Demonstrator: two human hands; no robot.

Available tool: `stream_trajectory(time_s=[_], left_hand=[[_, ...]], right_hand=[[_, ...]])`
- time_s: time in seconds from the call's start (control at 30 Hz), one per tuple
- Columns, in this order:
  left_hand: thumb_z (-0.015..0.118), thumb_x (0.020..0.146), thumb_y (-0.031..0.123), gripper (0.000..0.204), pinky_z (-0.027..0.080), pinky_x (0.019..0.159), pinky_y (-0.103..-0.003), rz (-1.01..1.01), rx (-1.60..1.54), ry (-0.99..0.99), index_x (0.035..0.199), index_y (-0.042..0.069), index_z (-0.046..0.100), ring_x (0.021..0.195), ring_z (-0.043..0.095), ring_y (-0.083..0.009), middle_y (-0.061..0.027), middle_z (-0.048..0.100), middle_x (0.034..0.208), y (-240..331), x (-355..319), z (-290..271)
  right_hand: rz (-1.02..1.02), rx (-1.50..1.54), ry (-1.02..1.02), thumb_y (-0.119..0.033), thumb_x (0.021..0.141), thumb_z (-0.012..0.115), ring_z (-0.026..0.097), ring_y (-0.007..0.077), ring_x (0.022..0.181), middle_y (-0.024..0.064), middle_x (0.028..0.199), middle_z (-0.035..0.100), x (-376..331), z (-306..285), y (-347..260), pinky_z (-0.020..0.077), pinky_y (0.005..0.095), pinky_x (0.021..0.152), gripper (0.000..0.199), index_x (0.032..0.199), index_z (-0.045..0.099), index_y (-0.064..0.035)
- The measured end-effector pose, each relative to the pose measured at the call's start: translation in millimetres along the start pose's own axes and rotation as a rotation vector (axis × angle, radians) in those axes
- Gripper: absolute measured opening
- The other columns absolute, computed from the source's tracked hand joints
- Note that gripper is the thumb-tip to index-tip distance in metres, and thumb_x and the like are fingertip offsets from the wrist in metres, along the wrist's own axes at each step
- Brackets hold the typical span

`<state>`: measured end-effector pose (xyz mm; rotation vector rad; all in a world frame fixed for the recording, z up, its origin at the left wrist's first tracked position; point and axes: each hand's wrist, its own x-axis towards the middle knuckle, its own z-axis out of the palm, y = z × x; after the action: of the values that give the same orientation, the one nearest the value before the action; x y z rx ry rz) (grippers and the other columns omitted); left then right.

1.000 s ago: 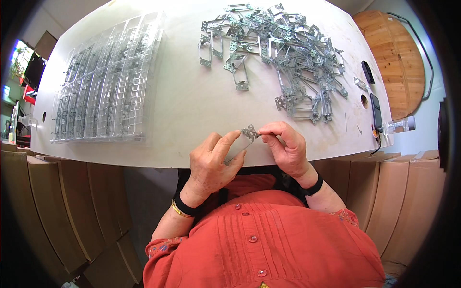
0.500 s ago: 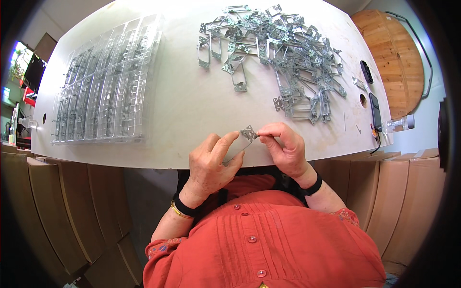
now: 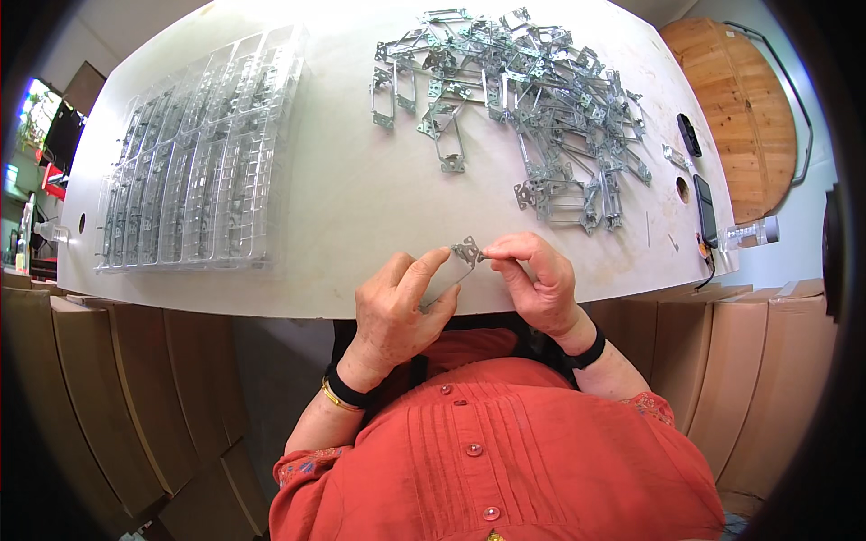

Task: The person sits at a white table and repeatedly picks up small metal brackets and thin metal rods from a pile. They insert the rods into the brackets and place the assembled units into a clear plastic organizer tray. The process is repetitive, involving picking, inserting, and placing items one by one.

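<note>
Over the table's near edge, my left hand grips a small metal bracket with a thin rod running back under the fingers. The bracket's flat, cut-out end plate sticks out between my two hands. My right hand pinches at the right side of that plate, thumb against forefinger; any small part between those fingertips is hidden. Beyond my hands lies a large heap of similar metal brackets, tangled together. To the left, a clear plastic tray holds rows of metal parts in its long compartments.
The white table carries a dark handheld device, a black object and a clear bottle at its right edge. A thin pin lies near them. Cardboard boxes stand below on both sides.
Almost nothing differs. My right hand has shifted very slightly at the bracket's end; my left hand keeps the same grip.
</note>
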<state>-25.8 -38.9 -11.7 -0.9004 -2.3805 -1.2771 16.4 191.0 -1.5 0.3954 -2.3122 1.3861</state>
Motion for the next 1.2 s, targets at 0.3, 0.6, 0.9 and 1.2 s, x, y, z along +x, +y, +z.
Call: stream_trajectory(time_s=[0.3, 0.6, 0.9, 1.2], left_hand=[[0.092, 0.075, 0.007, 0.053, 0.048, 0.057, -0.037, 0.047, -0.055, -0.057, 0.126, 0.008, 0.077, 0.064, 0.060, -0.0219, -0.0080, 0.063, 0.082, -1.4, -0.4, -4.9], [0.092, 0.074, 0.007, 0.054, 0.048, 0.058, -0.037, 0.044, -0.056, -0.091, 0.126, 0.008, 0.078, 0.066, 0.061, -0.0227, -0.0076, 0.062, 0.081, -1.2, -1.1, -4.3], [0.092, 0.074, 0.007, 0.054, 0.048, 0.057, -0.037, 0.051, -0.054, -0.094, 0.127, 0.008, 0.078, 0.066, 0.061, -0.0224, -0.0070, 0.061, 0.080, -2.1, 0.3, -5.2], [0.092, 0.075, 0.008, 0.053, 0.047, 0.056, -0.036, 0.055, -0.062, -0.088, 0.126, 0.008, 0.078, 0.064, 0.060, -0.0215, -0.0065, 0.062, 0.079, -2.7, 0.0, -4.9]], right_hand=[[0.134, 0.055, 0.075, 0.004, 0.104, 0.073, 0.072, 0.0180, 0.087, 0.0085, 0.103, 0.075, -5.9, 0.0, 6.3, 0.0589, 0.0306, 0.079, 0.017, 0.119, 0.074, -0.0032], [0.045, -0.014, 0.009, 0.003, 0.103, 0.074, 0.074, 0.0207, 0.088, 0.0111, 0.105, 0.077, 2.0, -1.2, 0.2, 0.0599, 0.0315, 0.078, 0.019, 0.121, 0.075, -0.0024], [0.066, -0.015, -0.004, 0.005, 0.101, 0.075, 0.076, 0.0223, 0.090, 0.0114, 0.106, 0.078, 2.3, -0.8, -0.6, 0.0611, 0.0324, 0.080, 0.020, 0.119, 0.076, -0.0027], [0.028, -0.039, -0.013, 0.004, 0.100, 0.076, 0.076, 0.0232, 0.090, 0.0110, 0.106, 0.078, 1.8, -1.7, 3.4, 0.0616, 0.0332, 0.080, 0.018, 0.117, 0.076, -0.0027]])
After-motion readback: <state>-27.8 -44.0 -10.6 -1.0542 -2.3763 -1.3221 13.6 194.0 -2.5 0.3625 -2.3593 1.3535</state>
